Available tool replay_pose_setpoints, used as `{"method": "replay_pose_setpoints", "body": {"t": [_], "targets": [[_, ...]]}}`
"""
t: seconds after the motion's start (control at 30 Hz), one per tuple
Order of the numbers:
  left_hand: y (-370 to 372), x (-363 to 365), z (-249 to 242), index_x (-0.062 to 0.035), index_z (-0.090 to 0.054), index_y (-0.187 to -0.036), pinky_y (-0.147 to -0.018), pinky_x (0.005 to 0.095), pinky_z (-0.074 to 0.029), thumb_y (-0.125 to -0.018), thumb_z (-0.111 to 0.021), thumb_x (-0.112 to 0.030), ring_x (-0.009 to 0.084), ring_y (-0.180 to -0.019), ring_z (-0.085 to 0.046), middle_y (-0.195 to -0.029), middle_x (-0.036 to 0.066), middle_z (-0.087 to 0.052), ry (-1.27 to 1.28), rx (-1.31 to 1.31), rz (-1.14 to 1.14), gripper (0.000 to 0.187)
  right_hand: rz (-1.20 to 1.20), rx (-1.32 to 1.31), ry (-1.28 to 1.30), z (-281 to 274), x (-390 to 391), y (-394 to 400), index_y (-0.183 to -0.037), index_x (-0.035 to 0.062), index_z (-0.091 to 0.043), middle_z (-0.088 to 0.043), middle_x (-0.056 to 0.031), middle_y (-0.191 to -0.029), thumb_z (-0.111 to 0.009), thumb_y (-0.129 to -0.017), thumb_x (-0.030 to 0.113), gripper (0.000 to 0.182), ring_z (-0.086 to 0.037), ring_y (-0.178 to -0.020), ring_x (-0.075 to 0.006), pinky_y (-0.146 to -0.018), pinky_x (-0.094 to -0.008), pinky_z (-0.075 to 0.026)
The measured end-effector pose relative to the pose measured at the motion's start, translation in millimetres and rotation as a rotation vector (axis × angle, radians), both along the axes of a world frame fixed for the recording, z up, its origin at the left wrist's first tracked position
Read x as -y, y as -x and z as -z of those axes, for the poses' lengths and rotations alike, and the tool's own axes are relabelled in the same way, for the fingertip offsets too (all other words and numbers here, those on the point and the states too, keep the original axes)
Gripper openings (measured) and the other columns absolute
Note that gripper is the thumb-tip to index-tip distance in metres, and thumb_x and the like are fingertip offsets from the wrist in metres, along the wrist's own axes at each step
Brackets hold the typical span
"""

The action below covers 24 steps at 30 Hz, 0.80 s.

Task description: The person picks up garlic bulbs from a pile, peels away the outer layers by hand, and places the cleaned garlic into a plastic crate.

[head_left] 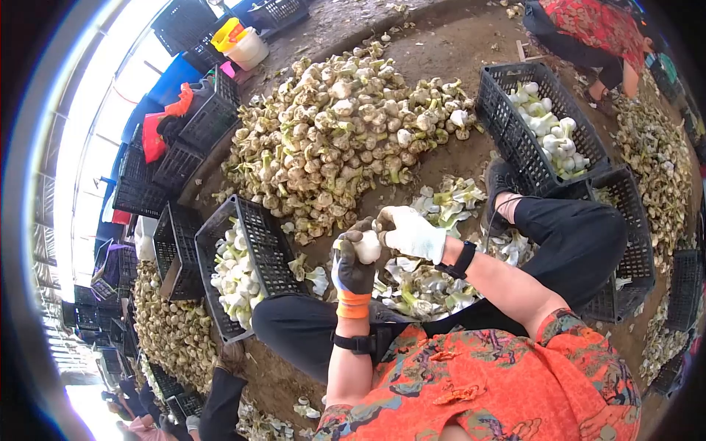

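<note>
A white, peeled-looking garlic bulb point(368, 248) is held in my left hand point(353, 266), which wears a dark-palmed glove with an orange cuff, its fingers wrapped round the bulb. My right hand point(412, 233), in a white glove with dirty fingertips, is curled at the bulb's right side, its fingertips close to it; whether they touch it is hard to tell. Below both hands, between my legs, lie loose garlic skins point(419, 287). Just beyond them rises a large heap of unpeeled, brownish garlic point(323, 140).
A black crate point(257, 250) with white garlic stands at my left, another point(507, 125) at the upper right, and a third crate point(636, 235) beside my right knee. Stacked crates and a white bucket point(248, 50) are at the upper left. Other people are at the upper right and lower left.
</note>
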<state>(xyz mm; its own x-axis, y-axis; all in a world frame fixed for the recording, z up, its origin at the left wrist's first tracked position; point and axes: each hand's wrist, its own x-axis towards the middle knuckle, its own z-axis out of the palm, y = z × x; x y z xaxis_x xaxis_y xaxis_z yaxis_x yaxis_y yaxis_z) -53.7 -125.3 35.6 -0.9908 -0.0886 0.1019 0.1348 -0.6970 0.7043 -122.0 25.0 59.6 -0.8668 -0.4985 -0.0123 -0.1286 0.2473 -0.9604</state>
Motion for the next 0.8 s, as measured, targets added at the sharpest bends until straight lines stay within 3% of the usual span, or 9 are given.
{"method": "replay_pose_setpoints", "body": {"t": [0.07, 0.2, 0.3, 0.47, 0.6, 0.67, 0.7, 0.77, 0.8], "targets": [[-3.8, 4.0, -0.3, -0.0076, -0.061, -0.098, -0.105, 0.0514, -0.035, -0.092, -0.052, -0.032, 0.035, -0.12, -0.046, -0.113, 0.016, -0.059, -0.535, 0.16, 0.051, 0.027, -0.034, -0.256, -0.257, 18.7, 1.9, -7.2, -0.087, -0.0004, -0.059, -0.062, -0.024, -0.082, -0.058, -0.073, 0.016, 0.022, -0.06, -0.08, -0.0406, -0.071, -0.0448, -0.047], [16.9, 10.4, -18.3, -0.0037, -0.061, -0.103, -0.109, 0.057, -0.024, -0.092, -0.052, -0.032, 0.0367, -0.123, -0.043, -0.115, 0.018, -0.059, -0.571, -0.017, -0.017, 0.032, -0.442, -0.211, -0.573, 81.1, -14.9, -24.3, -0.092, 0.003, -0.062, -0.064, -0.0215, -0.085, -0.062, -0.075, 0.023, 0.026, -0.062, -0.083, -0.0376, -0.075, -0.0423, -0.049], [15.8, 18.8, -6.2, 0.0006, -0.057, -0.11, -0.109, 0.0577, -0.025, -0.091, -0.053, -0.034, 0.0389, -0.125, -0.041, -0.122, 0.02, -0.055, -0.661, 0.032, -0.062, 0.04, -0.13, 0.031, -0.249, 49.2, -14.7, -15.1, -0.098, 0.0032, -0.061, -0.065, -0.017, -0.093, -0.066, -0.075, 0.023, 0.03, -0.063, -0.089, -0.0299, -0.078, -0.0378, -0.048], [18.3, 19.7, 27.3, 0.0032, -0.051, -0.123, -0.101, 0.0416, -0.038, -0.09, -0.052, -0.04, 0.0313, -0.115, -0.051, -0.125, 0.017, -0.054, -0.442, 0.211, 0.014, 0.054, 0.146, -0.014, 0.568, -7.6, 7.6, -4.7, -0.103, 0.0023, -0.062, -0.065, -0.0099, -0.096, -0.066, -0.073, 0.002, 0.03, -0.062, -0.087, -0.0183, -0.079, -0.0308, -0.049], [27.6, -0.9, 37.5, 0.0018, -0.059, -0.105, -0.084, 0.0367, -0.048, -0.089, -0.055, -0.031, 0.0232, -0.094, -0.059, -0.098, 0.013, -0.063, -0.094, 0.106, 0.064, 0.037, 0.027, 0.063, 0.316, -12.5, -0.4, -9.8, -0.096, 0.0018, -0.064, -0.066, -0.011, -0.087, -0.062, -0.073, 0.002, 0.023, -0.061, -0.084, -0.0155, -0.076, -0.0303, -0.049], [22.1, 3.8, 34.7, -0.002, -0.06, -0.094, -0.074, 0.0328, -0.051, -0.079, -0.065, -0.011, 0.0172, -0.082, -0.062, -0.091, 0.009, -0.065, 0.238, 0.313, -0.324, 0.019, -0.326, 0.101, 0.121, -10.5, -4.7, -22.2, -0.098, 0.0014, -0.064, -0.066, -0.013, -0.087, -0.058, -0.075, 0.003, 0.025, -0.062, -0.086, -0.0182, -0.078, -0.0319, -0.049], [28.9, 9.6, 44.0, -0.0016, -0.061, -0.095, -0.074, 0.0351, -0.05, -0.08, -0.063, -0.014, 0.0175, -0.083, -0.061, -0.092, 0.011, -0.065, 0.907, 0.242, -0.502, 0.019, -0.301, 0.031, 0.055, -1.6, -6.7, -24.1, -0.103, 0.0016, -0.063, -0.066, -0.0135, -0.09, -0.057, -0.075, 0.004, 0.029, -0.062, -0.086, -0.0193, -0.078, -0.0323, -0.049], [40.1, 36.9, 62.8, 0.0026, -0.06, -0.097, -0.081, 0.0381, -0.05, -0.087, -0.05, -0.019, 0.0221, -0.086, -0.061, -0.093, 0.013, -0.065, 0.624, 0.448, -0.438, 0.026, -0.068, 0.053, 0.136, 43.9, -2.7, -27.3, -0.115, 0.0032, -0.058, -0.067, -0.0139, -0.093, -0.056, -0.079, 0.008, 0.037, -0.061, -0.087, -0.0214, -0.079, -0.0336, -0.048], [49.0, 33.0, 60.1, 0.0037, -0.06, -0.099, -0.085, 0.0389, -0.049, -0.089, -0.047, -0.021, 0.0245, -0.09, -0.061, -0.097, 0.015, -0.064, 0.274, 0.425, -0.309, 0.03, -0.022, 0.449, 0.311, 9.2, -17.6, -23.4, -0.116, 0.0062, -0.058, -0.066, -0.0121, -0.098, -0.057, -0.082, 0.013, 0.034, -0.06, -0.089, -0.0193, -0.077, -0.0328, -0.049]]}}
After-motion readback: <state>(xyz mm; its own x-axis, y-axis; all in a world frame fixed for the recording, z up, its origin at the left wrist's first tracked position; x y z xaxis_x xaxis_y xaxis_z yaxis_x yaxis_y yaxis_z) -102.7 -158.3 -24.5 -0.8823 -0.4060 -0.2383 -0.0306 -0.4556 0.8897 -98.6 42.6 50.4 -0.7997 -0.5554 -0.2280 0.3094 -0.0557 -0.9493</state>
